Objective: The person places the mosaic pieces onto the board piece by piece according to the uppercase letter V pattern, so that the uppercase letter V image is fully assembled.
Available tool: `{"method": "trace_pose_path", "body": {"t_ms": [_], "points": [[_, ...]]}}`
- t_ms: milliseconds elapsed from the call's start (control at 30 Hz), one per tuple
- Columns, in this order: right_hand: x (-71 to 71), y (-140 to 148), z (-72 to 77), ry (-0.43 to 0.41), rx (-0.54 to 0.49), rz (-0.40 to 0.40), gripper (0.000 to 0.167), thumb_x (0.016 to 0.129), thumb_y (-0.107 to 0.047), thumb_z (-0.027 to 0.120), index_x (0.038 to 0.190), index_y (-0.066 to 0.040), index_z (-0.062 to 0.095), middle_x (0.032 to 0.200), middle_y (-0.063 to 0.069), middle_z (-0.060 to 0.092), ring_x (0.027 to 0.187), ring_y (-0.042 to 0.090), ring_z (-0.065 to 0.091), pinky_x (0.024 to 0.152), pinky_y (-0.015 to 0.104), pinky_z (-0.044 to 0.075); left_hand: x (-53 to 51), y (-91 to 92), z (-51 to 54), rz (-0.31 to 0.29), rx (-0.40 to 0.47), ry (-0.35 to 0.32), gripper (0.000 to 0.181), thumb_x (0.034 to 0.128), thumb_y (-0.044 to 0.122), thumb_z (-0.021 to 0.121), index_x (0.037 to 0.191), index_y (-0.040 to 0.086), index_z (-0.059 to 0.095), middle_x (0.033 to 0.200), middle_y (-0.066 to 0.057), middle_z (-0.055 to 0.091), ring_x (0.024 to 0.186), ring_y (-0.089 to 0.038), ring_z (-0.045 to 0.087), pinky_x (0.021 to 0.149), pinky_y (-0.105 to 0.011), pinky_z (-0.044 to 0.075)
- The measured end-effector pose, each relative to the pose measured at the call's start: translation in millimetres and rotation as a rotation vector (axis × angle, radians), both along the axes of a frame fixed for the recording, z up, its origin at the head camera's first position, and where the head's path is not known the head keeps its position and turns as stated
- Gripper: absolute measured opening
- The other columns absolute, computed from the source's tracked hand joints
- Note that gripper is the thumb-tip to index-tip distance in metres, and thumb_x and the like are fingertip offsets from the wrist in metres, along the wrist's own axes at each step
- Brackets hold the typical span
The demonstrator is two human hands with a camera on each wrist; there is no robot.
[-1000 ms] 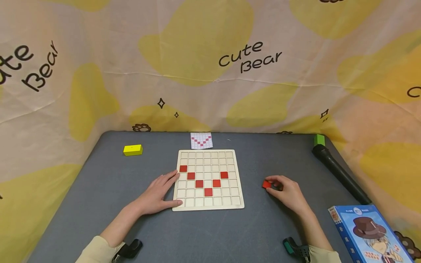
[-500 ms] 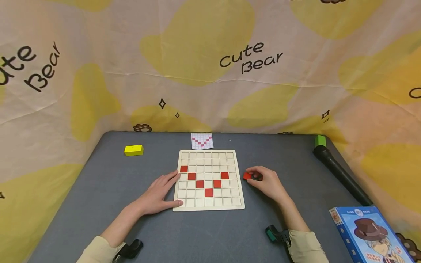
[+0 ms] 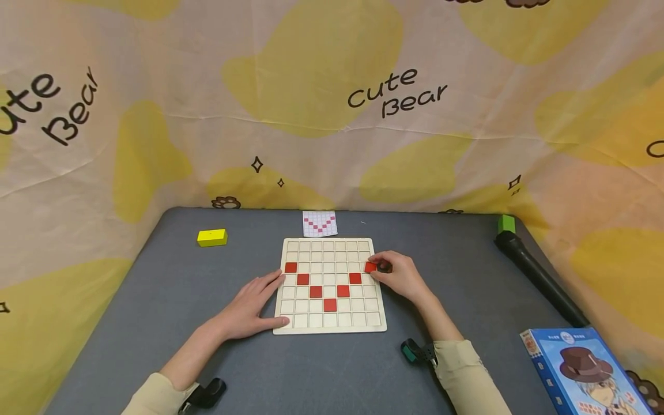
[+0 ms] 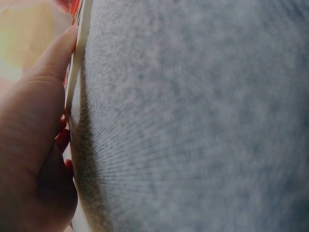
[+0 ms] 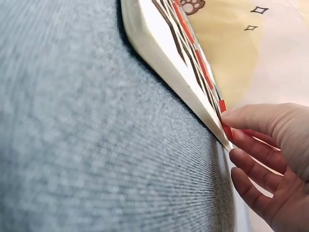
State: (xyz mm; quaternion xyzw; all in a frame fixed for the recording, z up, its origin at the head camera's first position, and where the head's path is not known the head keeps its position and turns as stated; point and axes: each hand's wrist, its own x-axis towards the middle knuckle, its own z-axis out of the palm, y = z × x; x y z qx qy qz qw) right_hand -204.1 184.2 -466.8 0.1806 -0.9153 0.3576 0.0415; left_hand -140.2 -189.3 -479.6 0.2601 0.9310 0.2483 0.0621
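A white square grid board [image 3: 308, 329] lies flat on the grey table. Several red square tiles [image 3: 329, 305] sit in its cells, stepping down from the left side and up again to the right. My left hand [image 3: 250, 308] rests against the board's left edge, fingers spread and thumb on the lower left corner. With thumb and fingertips my right hand [image 3: 402, 276] pinches a red tile [image 3: 370, 267] over the right-hand column, one row above the nearest red tile. The right wrist view shows this pinched tile [image 5: 226, 126] tilted at the board's edge; whether it touches the cell I cannot tell.
Behind the board lies a small paper card [image 3: 320, 223] printed with a pink stepped V on a grid. A yellow block [image 3: 212, 237] stands back left. On the right are a green block [image 3: 506, 223], a black rod [image 3: 542, 280] and a blue box [image 3: 586, 369].
My right hand has carried the red tile leftward and slightly away from me, from the table at the right to the board's right column. The left hand has stayed in place.
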Motion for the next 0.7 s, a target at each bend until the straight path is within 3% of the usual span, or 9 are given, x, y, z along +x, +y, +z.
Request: {"method": "trace_pose_path", "body": {"t_ms": [200, 700], "points": [[-4.0, -2.7, -0.7, -0.016, -0.011, 0.022, 0.028, 0.083, -0.011, 0.078, 0.11, -0.009, 0.073, 0.1, 0.006, 0.068, 0.087, 0.02, 0.058, 0.078, 0.038, 0.049, 0.5, 0.9, 0.2, 0.002, 0.005, 0.008, 0.094, 0.0847, 0.062, 0.064, 0.154, 0.007, 0.03, 0.158, -0.012, 0.027, 0.141, -0.035, 0.028, 0.11, -0.061, 0.022], [-3.7, -5.3, -3.7, -0.011, 0.001, 0.057, 0.025, 0.084, -0.009, 0.075, 0.109, -0.011, 0.073, 0.091, 0.003, 0.063, 0.081, 0.021, 0.054, 0.072, 0.034, 0.045, 1.5, 0.1, -1.0, -0.001, 0.011, 0.004, 0.095, 0.0839, 0.061, 0.066, 0.154, 0.007, 0.03, 0.158, -0.012, 0.027, 0.141, -0.034, 0.029, 0.11, -0.059, 0.021]]}}
